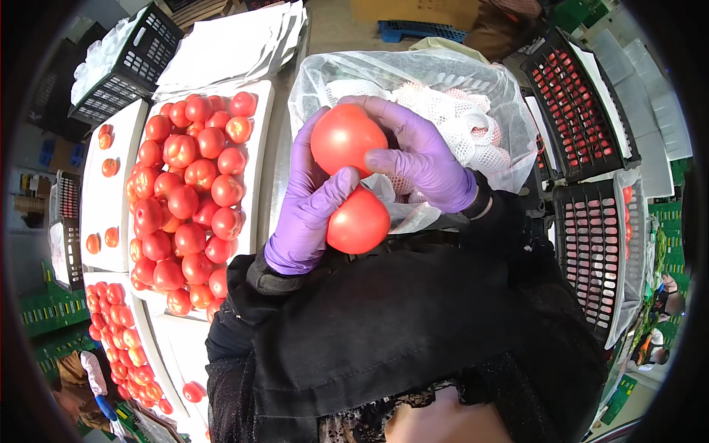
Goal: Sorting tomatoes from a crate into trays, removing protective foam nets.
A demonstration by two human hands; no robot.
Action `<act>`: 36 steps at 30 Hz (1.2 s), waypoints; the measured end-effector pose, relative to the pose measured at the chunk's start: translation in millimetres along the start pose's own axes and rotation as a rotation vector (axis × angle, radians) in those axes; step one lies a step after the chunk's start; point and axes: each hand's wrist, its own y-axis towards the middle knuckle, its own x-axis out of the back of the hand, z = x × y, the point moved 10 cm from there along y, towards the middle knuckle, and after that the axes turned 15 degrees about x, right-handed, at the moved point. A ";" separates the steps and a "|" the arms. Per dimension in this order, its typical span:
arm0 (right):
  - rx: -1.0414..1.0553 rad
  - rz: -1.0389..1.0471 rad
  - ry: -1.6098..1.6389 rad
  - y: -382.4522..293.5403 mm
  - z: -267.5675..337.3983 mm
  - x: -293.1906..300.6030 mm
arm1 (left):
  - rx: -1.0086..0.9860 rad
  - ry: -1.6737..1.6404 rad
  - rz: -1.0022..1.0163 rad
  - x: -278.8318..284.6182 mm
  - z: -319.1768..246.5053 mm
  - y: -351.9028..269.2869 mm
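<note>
Both my hands wear purple gloves and are raised in front of my chest. My left hand (307, 207) cups a large red tomato (344, 135) from the left, and a second red tomato (360, 224) sits against its thumb, just below. My right hand (429, 152) grips the upper tomato from the right, with fingers behind it and the thumb in front. Beyond my hands stands a crate lined with clear plastic film (327, 69). Tomatoes in white foam net sleeves (462, 124) lie in it. What my left fingers do behind the tomatoes is hidden.
To the left, a pile of loose tomatoes (183, 202) covers a white tray (263, 116). Further left are another tomato tray (158, 346) and a black crate (144, 52). White paper sheets (232, 41) lie at the back. Black crates of tomatoes (581, 111) stand right.
</note>
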 end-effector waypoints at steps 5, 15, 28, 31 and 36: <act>0.054 0.022 -0.042 10.0 -8.2 -7.7 | 0.048 -0.071 0.002 16.4 9.8 4.1; 0.136 0.213 -0.460 3.1 -14.4 -31.6 | 0.137 -0.664 -0.031 74.0 24.3 0.8; 0.176 0.157 -0.375 22.7 -32.1 -70.0 | -0.228 -0.613 -0.242 102.0 -14.1 -34.9; -0.113 0.007 -0.006 24.3 -49.6 -67.1 | -0.240 -0.644 -0.197 115.2 -19.9 -31.2; 0.455 0.212 -0.787 19.2 -4.8 -65.6 | -0.063 -0.557 -0.329 92.0 -3.9 -22.7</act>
